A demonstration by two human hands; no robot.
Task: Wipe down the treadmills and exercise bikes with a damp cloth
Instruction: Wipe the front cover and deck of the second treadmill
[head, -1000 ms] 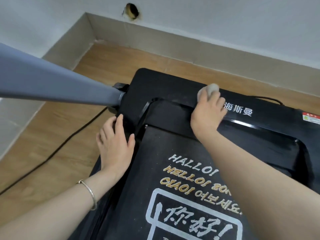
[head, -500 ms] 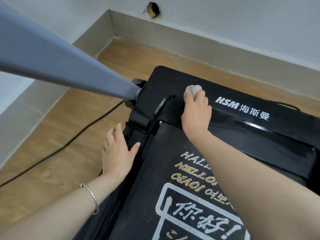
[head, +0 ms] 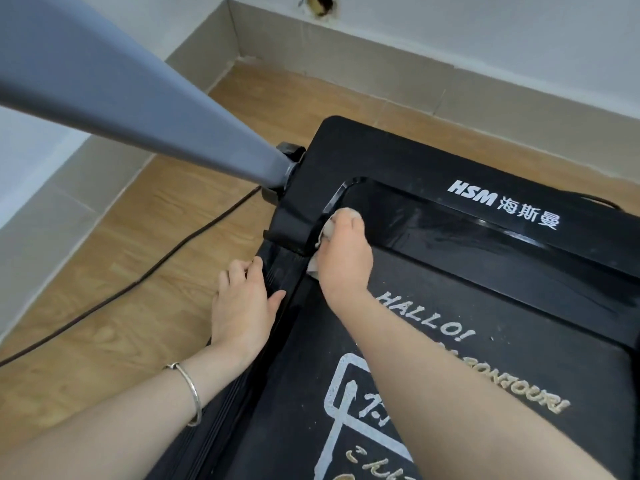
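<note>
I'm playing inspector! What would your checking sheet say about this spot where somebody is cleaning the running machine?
Surface: black treadmill, glossy hood with an HSM logo; belt printed with greetings.
Job's things: pale cloth, bunched under the right hand at the belt's front left corner.
Clutter: nothing seen.
Hands: right hand grips the cloth against the treadmill; left hand rests flat on the side rail, with a bracelet on its wrist.
Cables: dark cable runs across the floor towards the treadmill's front left; a second cable shows behind the hood.
Surroundings: wooden floor, grey post, tiled skirting, hole in the wall.
</note>
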